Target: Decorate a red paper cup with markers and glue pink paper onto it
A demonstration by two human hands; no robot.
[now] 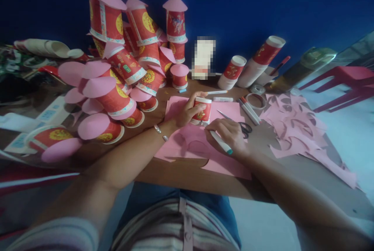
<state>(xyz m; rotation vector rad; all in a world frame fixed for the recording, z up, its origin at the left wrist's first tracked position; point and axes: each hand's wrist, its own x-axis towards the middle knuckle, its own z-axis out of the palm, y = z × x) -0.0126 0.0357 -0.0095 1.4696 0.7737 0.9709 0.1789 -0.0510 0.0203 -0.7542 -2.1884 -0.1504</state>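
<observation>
My left hand (188, 111) is wrapped round a small red paper cup (203, 111) with a gold print, its white end facing up. In my right hand (226, 134) is a white marker (220, 142) with a green end pointing toward me. The marker's other end is close to the cup's lower edge; I cannot tell whether they touch. Under both hands lie pink paper sheets (230, 165), one with round outlines or cuts. Dark-handled scissors (245, 128) rest on the sheets just beyond my right hand.
Red cups with pink paper cones (106, 91) crowd the left, some stacked. Cup stacks (232, 74) stand at the back right, near a tape roll (255, 101) and several markers (249, 111). Pink scraps (300, 126) cover the right side. A red stool (350, 79) stands beyond.
</observation>
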